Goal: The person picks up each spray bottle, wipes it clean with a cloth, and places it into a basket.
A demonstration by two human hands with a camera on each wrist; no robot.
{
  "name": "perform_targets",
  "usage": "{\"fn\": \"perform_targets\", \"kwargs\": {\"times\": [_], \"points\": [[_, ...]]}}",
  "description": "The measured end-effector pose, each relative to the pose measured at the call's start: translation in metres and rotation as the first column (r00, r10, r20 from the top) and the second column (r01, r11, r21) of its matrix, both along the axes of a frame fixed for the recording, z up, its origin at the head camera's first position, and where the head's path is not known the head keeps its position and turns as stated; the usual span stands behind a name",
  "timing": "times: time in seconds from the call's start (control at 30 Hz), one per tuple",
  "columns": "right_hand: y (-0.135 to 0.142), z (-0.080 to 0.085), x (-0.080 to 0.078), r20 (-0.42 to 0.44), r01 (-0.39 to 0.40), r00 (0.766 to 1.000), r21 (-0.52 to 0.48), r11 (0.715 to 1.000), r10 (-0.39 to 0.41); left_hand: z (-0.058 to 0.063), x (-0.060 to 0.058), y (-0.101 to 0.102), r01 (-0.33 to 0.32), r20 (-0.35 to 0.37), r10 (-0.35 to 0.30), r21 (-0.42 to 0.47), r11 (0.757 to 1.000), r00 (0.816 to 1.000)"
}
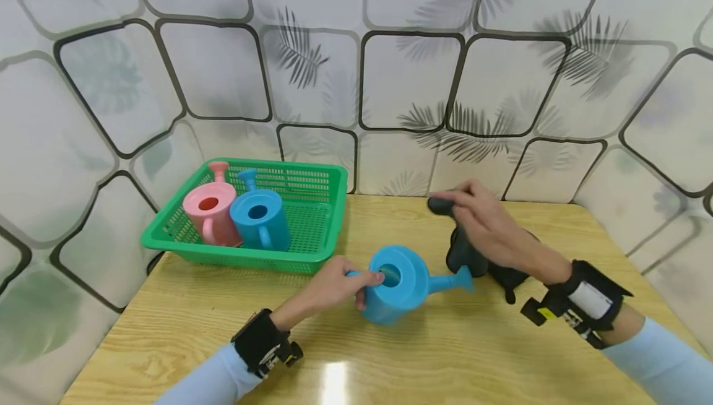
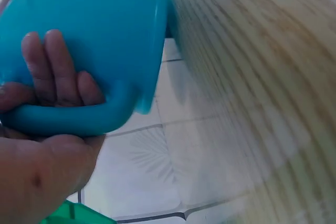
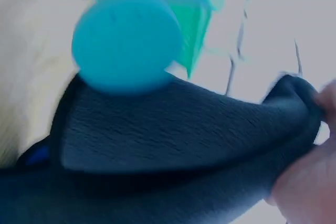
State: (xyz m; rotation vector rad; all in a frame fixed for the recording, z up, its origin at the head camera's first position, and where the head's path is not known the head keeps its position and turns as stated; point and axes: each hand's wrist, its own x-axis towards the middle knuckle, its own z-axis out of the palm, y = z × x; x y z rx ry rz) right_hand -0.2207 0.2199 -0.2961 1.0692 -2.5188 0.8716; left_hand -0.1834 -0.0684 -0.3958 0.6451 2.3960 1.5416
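In the head view a blue watering can (image 1: 384, 306) stands out at mid-table, its spout pointing right. My left hand (image 1: 334, 287) grips its loop handle, thumb on top by the opening. Fingers pass through that handle in the left wrist view, and the can's (image 2: 105, 40) base is close to the wooden table. My right hand (image 1: 487, 228) pinches one end of a dark cloth (image 1: 465, 253), lifting it beside the spout. Part of this cloth (image 3: 136, 129) hangs right by the round spout head (image 3: 126, 45) in the right wrist view.
A green plastic basket (image 1: 239, 262) stands at the back left of the wooden table (image 1: 167, 330). Inside it are a pink watering can (image 1: 225, 225) and a second blue watering can (image 1: 273, 228). Behind runs a patterned wall (image 1: 412, 83).
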Motion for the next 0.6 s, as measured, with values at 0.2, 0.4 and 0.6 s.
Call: {"fn": "perform_targets", "kwargs": {"times": [0.2,0.4,0.6], "points": [[-0.029,-0.027,0.018,-0.186,-0.224,0.947,0.201,0.954,0.262,0.000,0.001,0.002,0.076,-0.045,-0.075,0.012,0.997,0.996],[-0.025,-0.031,0.023,-0.211,-0.230,0.942,0.160,0.960,0.261,0.001,0.005,0.003,0.064,-0.073,-0.063,0.018,0.998,0.995],[-0.023,-0.025,0.028,-0.356,-0.254,0.874,0.246,0.935,0.331,0.003,0.007,0.003,0.042,-0.100,-0.041,0.009,0.999,0.994]]}}
